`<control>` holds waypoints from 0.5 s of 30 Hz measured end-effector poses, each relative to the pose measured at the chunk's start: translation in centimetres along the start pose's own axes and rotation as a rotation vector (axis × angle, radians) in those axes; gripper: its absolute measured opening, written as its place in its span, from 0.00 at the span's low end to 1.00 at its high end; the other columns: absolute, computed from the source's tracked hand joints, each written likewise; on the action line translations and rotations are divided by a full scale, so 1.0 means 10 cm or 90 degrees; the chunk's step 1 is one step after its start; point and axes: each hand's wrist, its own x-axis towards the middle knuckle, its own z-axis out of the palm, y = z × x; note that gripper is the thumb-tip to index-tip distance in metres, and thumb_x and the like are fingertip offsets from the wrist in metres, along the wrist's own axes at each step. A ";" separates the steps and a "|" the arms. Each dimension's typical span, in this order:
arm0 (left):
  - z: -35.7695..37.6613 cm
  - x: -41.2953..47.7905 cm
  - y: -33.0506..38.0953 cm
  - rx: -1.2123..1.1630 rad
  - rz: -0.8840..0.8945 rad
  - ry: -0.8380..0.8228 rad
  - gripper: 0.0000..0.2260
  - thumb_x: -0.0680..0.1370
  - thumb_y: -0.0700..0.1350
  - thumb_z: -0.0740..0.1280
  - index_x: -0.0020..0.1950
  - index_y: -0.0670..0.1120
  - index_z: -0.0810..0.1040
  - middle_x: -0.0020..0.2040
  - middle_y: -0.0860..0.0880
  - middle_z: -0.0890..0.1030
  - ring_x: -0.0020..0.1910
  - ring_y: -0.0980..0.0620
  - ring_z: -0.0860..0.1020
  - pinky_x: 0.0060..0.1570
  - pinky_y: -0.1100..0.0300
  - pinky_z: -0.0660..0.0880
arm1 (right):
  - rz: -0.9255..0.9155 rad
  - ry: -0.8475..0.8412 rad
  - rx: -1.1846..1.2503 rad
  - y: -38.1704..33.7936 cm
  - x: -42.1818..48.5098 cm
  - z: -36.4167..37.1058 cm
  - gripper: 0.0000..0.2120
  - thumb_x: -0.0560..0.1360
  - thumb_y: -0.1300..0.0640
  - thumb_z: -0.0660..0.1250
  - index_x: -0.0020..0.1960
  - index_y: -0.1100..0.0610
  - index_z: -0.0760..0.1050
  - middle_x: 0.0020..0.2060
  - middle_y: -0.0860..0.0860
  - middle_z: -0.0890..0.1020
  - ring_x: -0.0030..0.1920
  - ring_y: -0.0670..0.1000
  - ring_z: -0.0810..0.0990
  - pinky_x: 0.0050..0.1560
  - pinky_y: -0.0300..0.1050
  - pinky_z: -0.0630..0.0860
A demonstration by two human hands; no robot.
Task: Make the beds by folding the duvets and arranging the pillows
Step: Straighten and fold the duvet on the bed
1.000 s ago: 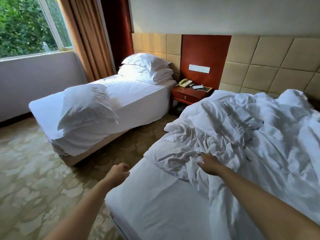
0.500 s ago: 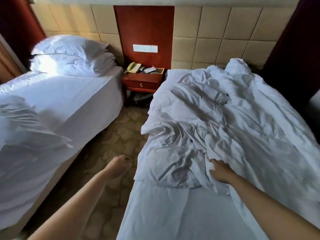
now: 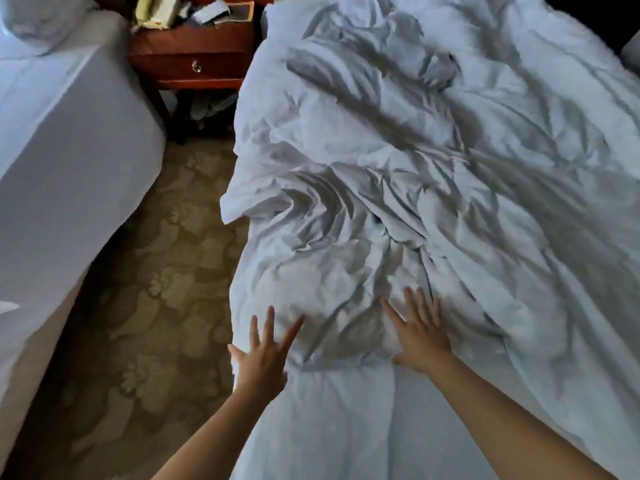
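Closest to you, the white bed sheet (image 3: 329,431) lies bare across the foot of the near bed, and both your forearms reach forward over it. Your left hand (image 3: 263,355) is at the bed's left edge with its fingers spread wide and holding nothing (it is blurred, so you cannot tell whether it touches the fabric). Your right hand (image 3: 420,337) lies flat and open, fingers apart, on the near edge of the crumpled white duvet (image 3: 415,174). The duvet is bunched into deep folds just ahead of both hands, covers the bed from there up to its head, and one corner hangs over the left side. To the left of the bed a patterned beige carpet (image 3: 156,289) fills the aisle. Across it stands the second bed (image 3: 69,140), its sheet smooth, with a white pillow (image 3: 27,22) at its far end. Between the two beds at the far end is a red-brown wooden counter (image 3: 194,43) with one drawer, carrying a pale telephone (image 3: 149,10) and some papers.
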 end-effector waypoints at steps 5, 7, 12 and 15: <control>0.48 0.78 0.02 0.098 0.095 0.083 0.45 0.50 0.38 0.80 0.65 0.54 0.70 0.52 0.42 0.81 0.45 0.39 0.81 0.34 0.41 0.76 | 0.002 0.071 0.046 -0.12 0.48 0.52 0.25 0.47 0.50 0.83 0.43 0.50 0.83 0.52 0.59 0.82 0.56 0.65 0.79 0.67 0.57 0.59; 0.42 0.86 0.08 0.065 0.128 0.167 0.34 0.53 0.37 0.80 0.57 0.51 0.76 0.43 0.47 0.82 0.36 0.43 0.81 0.30 0.52 0.74 | 0.000 0.107 0.110 -0.16 0.49 0.39 0.12 0.67 0.56 0.74 0.49 0.57 0.81 0.48 0.60 0.81 0.52 0.62 0.79 0.57 0.51 0.69; 0.25 0.47 -0.08 0.054 0.109 0.003 0.16 0.78 0.45 0.59 0.65 0.56 0.71 0.59 0.52 0.78 0.58 0.48 0.77 0.54 0.55 0.72 | 0.005 -0.053 0.140 -0.38 0.12 0.11 0.14 0.80 0.56 0.55 0.64 0.55 0.69 0.60 0.57 0.77 0.59 0.59 0.77 0.55 0.49 0.73; 0.27 -0.12 -0.48 0.100 0.122 -0.153 0.16 0.80 0.46 0.54 0.67 0.52 0.69 0.63 0.50 0.75 0.62 0.47 0.76 0.58 0.55 0.71 | -0.040 -0.133 0.145 -0.89 -0.53 0.25 0.15 0.81 0.51 0.54 0.62 0.56 0.71 0.59 0.58 0.78 0.58 0.59 0.77 0.54 0.50 0.73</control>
